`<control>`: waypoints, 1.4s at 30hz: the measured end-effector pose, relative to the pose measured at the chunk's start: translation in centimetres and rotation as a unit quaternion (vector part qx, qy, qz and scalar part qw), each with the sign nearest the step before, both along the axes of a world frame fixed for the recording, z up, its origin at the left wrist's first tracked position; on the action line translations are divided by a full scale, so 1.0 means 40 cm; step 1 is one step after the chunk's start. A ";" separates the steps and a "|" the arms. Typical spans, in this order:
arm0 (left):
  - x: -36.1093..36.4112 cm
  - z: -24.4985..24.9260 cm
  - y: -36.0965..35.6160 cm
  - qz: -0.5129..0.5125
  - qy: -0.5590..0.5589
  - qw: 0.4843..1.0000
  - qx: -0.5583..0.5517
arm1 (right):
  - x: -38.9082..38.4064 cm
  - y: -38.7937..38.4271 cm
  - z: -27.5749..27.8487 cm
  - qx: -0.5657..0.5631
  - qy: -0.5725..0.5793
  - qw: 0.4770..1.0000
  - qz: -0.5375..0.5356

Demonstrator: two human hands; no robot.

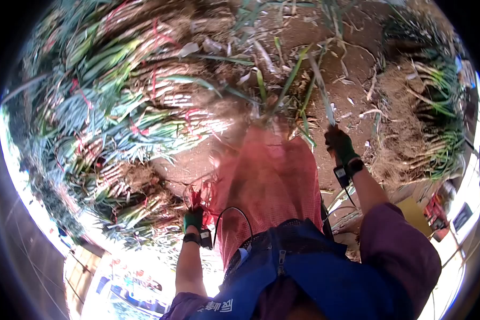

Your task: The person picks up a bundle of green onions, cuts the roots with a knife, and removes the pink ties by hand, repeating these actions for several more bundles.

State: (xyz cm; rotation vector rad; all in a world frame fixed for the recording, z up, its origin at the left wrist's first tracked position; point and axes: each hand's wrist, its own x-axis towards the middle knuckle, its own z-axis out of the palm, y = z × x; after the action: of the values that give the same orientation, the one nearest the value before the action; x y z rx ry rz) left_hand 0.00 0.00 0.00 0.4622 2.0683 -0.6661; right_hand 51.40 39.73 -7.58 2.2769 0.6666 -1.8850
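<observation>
My right hand (340, 145), in a dark green glove, is closed around the lower end of a long green onion stalk (325, 98), which points away from me over the soil. At my left side, my left hand (193, 217), also gloved in green, is closed on red plastic ties (200, 196) beside my lap. A red mesh cloth (266, 181) covers my legs between the hands. Past its far edge lie loose green onion leaves (290, 80). Both wrists carry black bands with small boxes and cables.
Bundles of green onions (122, 101) bound with red ties are heaped along the left. More green onions (434, 128), roots facing inward, line the right. Bare soil (352, 69) strewn with trimmings lies ahead. A yellow board (414, 216) and a red object (438, 210) sit at the right.
</observation>
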 end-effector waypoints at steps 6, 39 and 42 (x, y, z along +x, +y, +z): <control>-0.261 -0.064 0.109 0.083 0.129 0.977 0.148 | -0.462 -0.023 -0.109 0.068 0.294 0.944 -0.135; -1.131 -0.797 0.432 0.210 0.071 0.874 0.432 | -1.692 -0.348 -0.532 0.003 0.253 0.915 -0.313; -1.156 -0.781 0.364 0.234 0.003 0.869 0.437 | -1.637 -0.437 -0.492 0.034 0.306 0.904 -0.298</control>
State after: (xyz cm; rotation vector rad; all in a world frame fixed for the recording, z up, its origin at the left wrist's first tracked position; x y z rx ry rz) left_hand -46.23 14.56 -31.25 0.4109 2.2811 0.6033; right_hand -14.08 22.23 -27.26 2.0516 0.0483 -2.9580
